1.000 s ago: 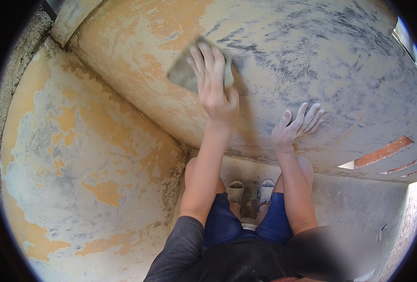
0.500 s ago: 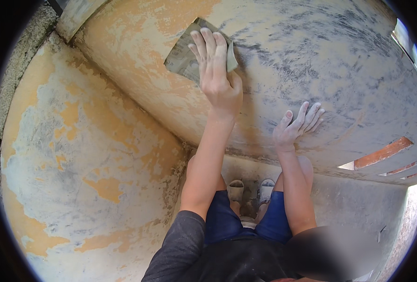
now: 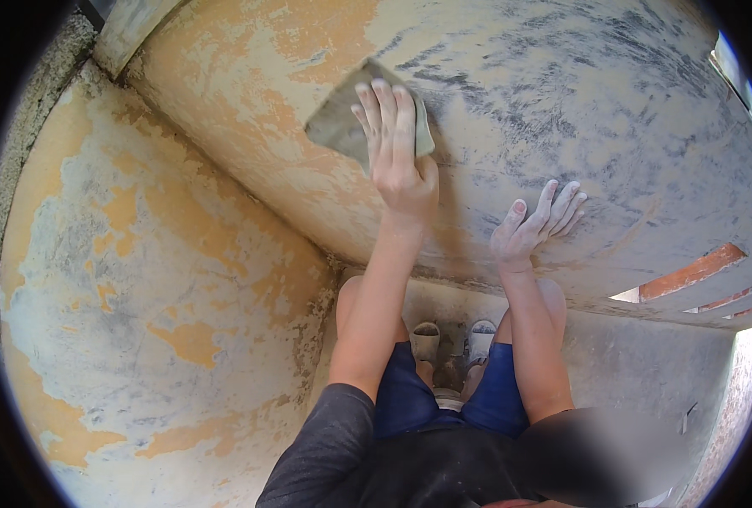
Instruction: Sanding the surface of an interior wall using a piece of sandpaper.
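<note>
My left hand (image 3: 400,148) lies over a greyish-green sheet of sandpaper (image 3: 335,127), pressing it against the wall in front of me (image 3: 511,93). The fingers stretch up across the sheet, and its right edge bends up beside them. White dust coats the fingertips. Lower and to the right, my right hand (image 3: 533,227) rests on the same wall with its dusty fingers spread and nothing held. The wall around the sandpaper shows worn orange paint on the left and pale grey with dark smudges on the right.
A side wall with patchy orange paint (image 3: 122,279) meets the front wall in a corner at left. Red-edged slots (image 3: 692,273) cut through the wall at lower right. Below are my sandalled feet (image 3: 481,340) on a grey floor (image 3: 638,364).
My left hand and the sandpaper have slid down the wall and slightly to the right. The right hand stays in nearly the same place.
</note>
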A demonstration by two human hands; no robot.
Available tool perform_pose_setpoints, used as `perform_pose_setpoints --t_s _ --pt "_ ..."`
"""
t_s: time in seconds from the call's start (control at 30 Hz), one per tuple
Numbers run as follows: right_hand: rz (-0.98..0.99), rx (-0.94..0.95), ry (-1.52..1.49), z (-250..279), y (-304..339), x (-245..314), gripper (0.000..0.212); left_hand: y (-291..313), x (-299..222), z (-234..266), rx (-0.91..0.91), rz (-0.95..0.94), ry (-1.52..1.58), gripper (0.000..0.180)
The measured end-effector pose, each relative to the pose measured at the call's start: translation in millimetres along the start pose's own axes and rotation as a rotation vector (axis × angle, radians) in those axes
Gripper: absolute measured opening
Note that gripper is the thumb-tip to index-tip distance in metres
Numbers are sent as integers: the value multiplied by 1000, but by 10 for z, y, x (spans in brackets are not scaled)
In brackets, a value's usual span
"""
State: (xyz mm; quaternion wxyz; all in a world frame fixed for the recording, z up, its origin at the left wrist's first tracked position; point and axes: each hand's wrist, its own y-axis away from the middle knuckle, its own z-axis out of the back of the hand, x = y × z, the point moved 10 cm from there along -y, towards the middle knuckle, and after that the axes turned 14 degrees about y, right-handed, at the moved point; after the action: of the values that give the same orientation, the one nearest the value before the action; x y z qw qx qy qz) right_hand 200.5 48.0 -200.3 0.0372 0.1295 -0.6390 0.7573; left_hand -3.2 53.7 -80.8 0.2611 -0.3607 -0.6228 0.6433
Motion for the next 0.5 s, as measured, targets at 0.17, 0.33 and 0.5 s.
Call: perform_pose_setpoints --t_s 0.17,0.33,0.5 --pt "12 -7 5 -7 -11 50 54 315 83 25 36 12 -21 64" --pt "31 -3 22 -4 -12 41 54 -397 -24 11 -63 -23 14 64" --pt "8 15 17 -23 41 18 54 -5 57 29 -24 -15 -30 68"
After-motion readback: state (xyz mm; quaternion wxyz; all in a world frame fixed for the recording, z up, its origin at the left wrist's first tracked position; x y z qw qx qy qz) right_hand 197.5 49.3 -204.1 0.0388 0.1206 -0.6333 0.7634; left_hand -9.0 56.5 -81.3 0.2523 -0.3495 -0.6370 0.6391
